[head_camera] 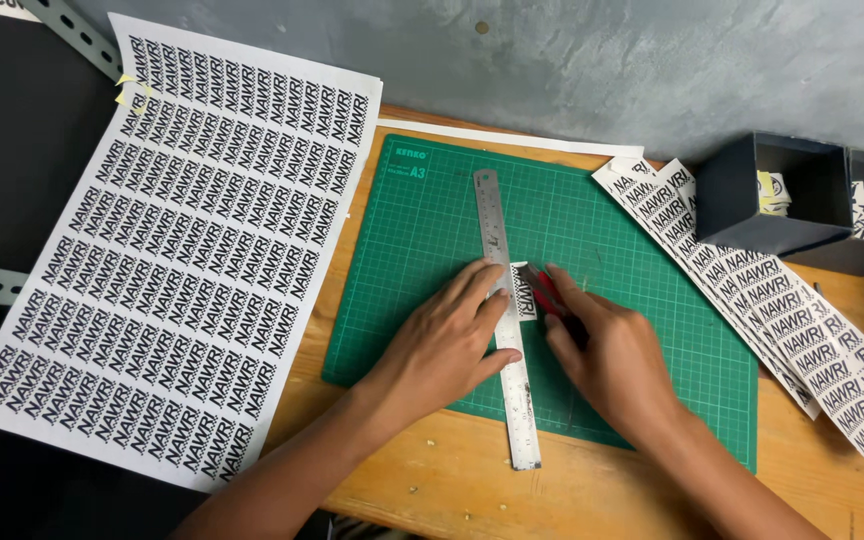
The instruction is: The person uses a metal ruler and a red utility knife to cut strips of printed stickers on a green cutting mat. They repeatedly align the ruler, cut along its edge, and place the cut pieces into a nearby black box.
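A steel ruler (498, 255) lies lengthwise on a green cutting mat (642, 300). My left hand (447, 335) presses flat on the ruler's middle, fingers spread. Just right of the ruler sits a small white printed label (525, 291), partly under the ruler's edge. My right hand (612, 355) is closed around a red-handled cutting knife (549, 293), whose tip rests by the label. Most of the knife is hidden by my fingers.
A large white sheet printed with rows of black labels (172, 250) lies at the left, overhanging the wooden table (452, 490). Cut label strips (782, 320) are piled at the right. Dark open boxes (777, 195) holding cut labels stand at the back right.
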